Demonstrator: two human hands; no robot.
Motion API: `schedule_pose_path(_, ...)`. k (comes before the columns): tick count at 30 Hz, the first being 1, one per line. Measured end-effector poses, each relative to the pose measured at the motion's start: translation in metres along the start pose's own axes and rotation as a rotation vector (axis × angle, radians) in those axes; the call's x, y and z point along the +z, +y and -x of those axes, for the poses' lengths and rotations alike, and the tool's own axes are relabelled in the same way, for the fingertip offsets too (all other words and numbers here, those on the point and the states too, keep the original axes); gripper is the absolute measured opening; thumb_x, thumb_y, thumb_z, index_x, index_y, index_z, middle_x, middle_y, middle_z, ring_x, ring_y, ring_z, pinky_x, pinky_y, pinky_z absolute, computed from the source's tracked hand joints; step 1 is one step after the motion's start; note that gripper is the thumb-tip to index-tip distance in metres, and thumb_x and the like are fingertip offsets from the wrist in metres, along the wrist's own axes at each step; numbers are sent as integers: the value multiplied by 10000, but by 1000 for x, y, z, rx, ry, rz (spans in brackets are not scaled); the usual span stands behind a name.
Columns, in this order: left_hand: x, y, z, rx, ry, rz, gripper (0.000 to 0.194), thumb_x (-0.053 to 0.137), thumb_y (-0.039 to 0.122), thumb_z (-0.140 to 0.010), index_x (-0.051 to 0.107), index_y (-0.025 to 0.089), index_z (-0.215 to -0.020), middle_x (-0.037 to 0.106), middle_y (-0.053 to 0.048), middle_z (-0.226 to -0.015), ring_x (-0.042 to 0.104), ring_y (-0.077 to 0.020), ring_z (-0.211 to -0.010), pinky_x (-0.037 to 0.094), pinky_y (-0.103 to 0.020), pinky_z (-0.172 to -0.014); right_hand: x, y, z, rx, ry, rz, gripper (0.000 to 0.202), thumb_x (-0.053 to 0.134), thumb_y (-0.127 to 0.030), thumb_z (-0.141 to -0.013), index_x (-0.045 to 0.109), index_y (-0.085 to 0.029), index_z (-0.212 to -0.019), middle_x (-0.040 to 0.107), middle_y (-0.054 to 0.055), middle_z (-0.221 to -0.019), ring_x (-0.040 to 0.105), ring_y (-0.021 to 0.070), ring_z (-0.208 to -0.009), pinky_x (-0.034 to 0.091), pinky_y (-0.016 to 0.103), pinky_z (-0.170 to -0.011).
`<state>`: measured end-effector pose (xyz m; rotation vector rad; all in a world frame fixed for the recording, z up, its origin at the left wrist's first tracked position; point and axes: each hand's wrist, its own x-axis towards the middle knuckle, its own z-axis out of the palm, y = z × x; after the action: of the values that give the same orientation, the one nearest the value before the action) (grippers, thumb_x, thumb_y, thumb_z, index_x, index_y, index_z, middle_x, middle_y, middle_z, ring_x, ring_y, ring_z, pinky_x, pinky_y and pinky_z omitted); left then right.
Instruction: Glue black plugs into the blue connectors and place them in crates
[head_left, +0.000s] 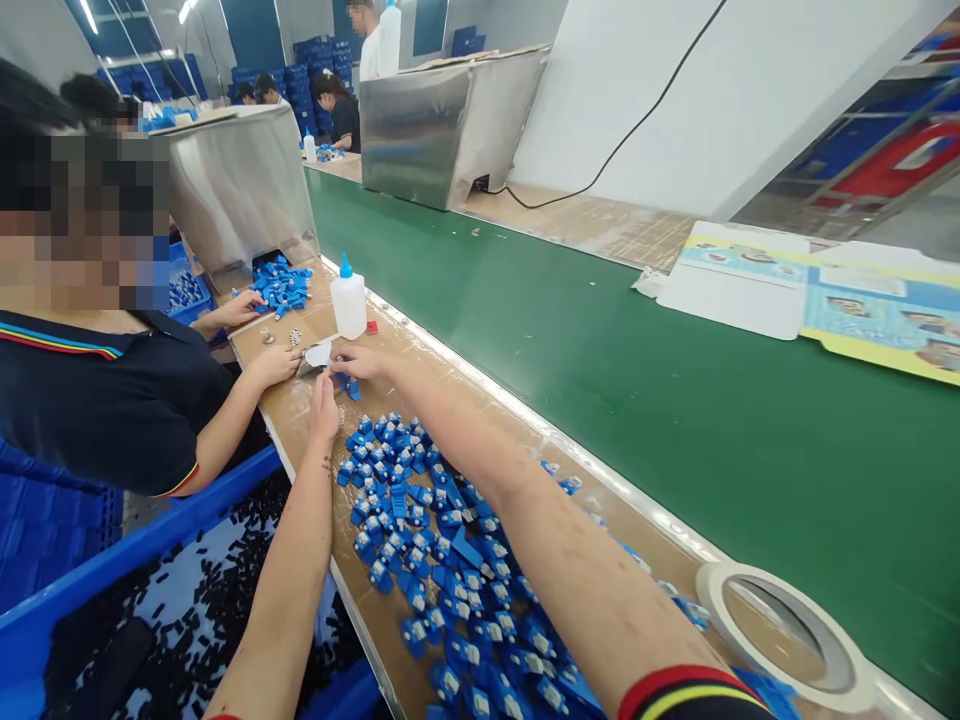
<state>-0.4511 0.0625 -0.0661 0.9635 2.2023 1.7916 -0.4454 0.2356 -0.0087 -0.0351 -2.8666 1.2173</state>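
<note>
Both my arms reach far out over the tan worktop. My left hand (324, 408) has its fingers pressed together just below a small white piece (318, 355); what they hold is too small to make out. Beside it, my right hand (358, 363) is closed in a pinch, its fingertips close to the left ones. A few blue plastic parts (350, 386) lie right under my right hand. A co-worker's hand (279, 366) touches or nearly touches the white piece from the left. Many blue parts with pale tips (390, 450) are spread beneath my forearms.
A white squeeze bottle with blue cap (349, 305) stands beyond my hands. Blue parts (281, 285) are heaped near the co-worker's other hand (241, 307). A green conveyor belt (570, 370) runs along the right. Tape rolls (712, 600) lie front right; a blue bin (225, 490) holds black pieces.
</note>
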Motion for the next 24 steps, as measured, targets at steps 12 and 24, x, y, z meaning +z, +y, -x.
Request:
schedule_pose_path(12, 1, 4, 1, -132, 184, 135, 570, 244, 645, -999, 559, 217, -1205, 665, -32, -799, 646, -168, -646, 560, -319, -630, 3, -27, 54, -58, -62, 400, 577, 819, -459, -724, 663, -163, -1195, 702, 146, -1154, 661, 311, -1053, 484, 325, -867)
schedule_pose_path(24, 1, 5, -4, -155, 268, 228, 470, 449, 575, -999, 627, 141, -1031, 635, -15, -802, 600, -122, -648, 538, -292, -628, -32, -11, 73, 41, -161, 477, 252, 663, -380, -937, 677, -170, -1076, 685, 64, -1131, 660, 207, -1004, 556, 404, -899)
